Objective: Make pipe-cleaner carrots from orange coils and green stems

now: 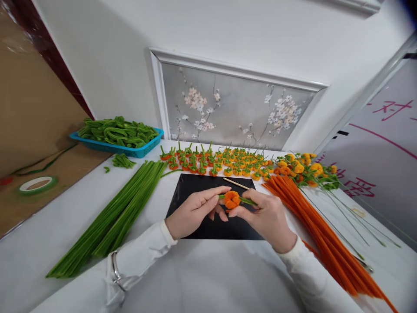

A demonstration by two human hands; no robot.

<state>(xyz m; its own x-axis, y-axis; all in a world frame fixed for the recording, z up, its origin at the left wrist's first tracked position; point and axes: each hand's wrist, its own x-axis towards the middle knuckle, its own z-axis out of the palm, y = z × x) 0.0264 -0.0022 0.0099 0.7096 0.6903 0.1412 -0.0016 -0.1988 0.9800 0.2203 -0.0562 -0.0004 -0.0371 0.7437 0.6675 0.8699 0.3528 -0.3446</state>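
Observation:
An orange fuzzy pumpkin-like ball point(232, 200) is held up between my hands over a black mat point(208, 228). A green pipe cleaner point(248, 201) sticks out from both sides of it. My left hand point(197, 208) pinches the green end on the left between thumb and fingertips. My right hand point(265, 213) is closed on the right side, index finger and thumb at the green piece and the orange ball. Behind the ball, a thin wooden stick point(237, 183) lies on the mat.
Green pipe cleaners point(114, 221) lie left; orange ones point(316, 226) lie right. Rows of small orange and yellow pumpkins point(211, 163) stand behind the mat. A blue basket point(143, 151) holds green loops. Stemmed yellow flowers point(302, 167) lie far right. Green tape point(38, 185) sits left.

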